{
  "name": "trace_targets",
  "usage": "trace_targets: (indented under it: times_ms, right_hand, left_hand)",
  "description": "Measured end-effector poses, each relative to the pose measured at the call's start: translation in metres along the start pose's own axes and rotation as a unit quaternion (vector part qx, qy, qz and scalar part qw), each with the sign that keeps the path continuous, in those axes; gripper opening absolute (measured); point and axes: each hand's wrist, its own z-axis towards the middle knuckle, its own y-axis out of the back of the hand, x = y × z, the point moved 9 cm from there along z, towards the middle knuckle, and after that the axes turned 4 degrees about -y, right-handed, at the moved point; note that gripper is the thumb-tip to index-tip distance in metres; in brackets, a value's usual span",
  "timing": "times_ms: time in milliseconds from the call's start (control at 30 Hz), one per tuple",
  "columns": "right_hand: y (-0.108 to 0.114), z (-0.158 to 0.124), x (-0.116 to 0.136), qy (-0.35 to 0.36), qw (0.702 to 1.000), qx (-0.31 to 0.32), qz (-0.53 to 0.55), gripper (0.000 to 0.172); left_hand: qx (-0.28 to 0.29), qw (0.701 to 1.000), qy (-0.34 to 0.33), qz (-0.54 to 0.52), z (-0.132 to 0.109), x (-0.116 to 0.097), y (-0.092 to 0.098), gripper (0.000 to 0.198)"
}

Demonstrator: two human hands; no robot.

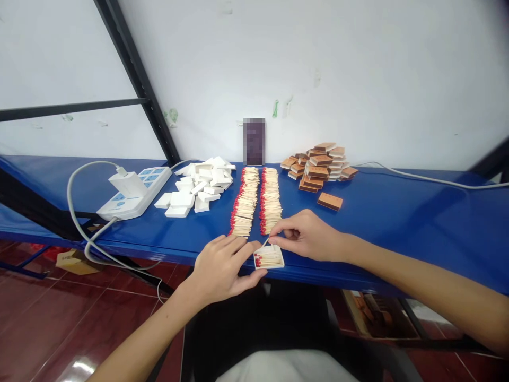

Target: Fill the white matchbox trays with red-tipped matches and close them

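Observation:
My left hand (226, 265) grips the left end of a small white matchbox tray (283, 261) between thumb and fingers, at the front edge of the blue shelf. Red-tipped matches (268, 259) lie inside the tray, heads to the left. Just above it, my right hand (306, 236) pinches a single matchstick (265, 242), slanted over the tray's rim. Beyond my hands run two long rows of matches, a left row (245, 199) and a right row (271, 199), their red heads toward the left.
White empty trays (199, 183) are heaped at left, orange-brown matchbox sleeves (318, 164) at right, one sleeve (330, 201) lying apart. A power strip (147, 193) with a plugged-in charger (128, 184) sits far left; its cable (93, 244) hangs over the edge. A dark pixelated panel (254, 141) leans on the wall.

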Motion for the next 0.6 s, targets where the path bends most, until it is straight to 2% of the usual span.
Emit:
trace_targets:
  times_ms: [200, 367, 600]
  right_hand:
    - [-0.012, 0.000, 0.012, 0.037, 0.995, 0.075, 0.050, 0.024]
    - [-0.008, 0.000, 0.009, 0.032, 0.998, 0.053, 0.034, 0.026]
    - [-0.013, 0.003, 0.010, 0.032, 0.995, 0.084, 0.044, 0.025]
  left_hand:
    - [-0.004, 1.000, 0.000, 0.010, 0.000, 0.001, 0.000, 0.035]
    - [0.006, 1.000, -0.002, 0.008, -0.001, 0.001, -0.002, 0.036]
    - [0.005, 1.000, -0.007, 0.014, -0.001, 0.000, -0.002, 0.035]
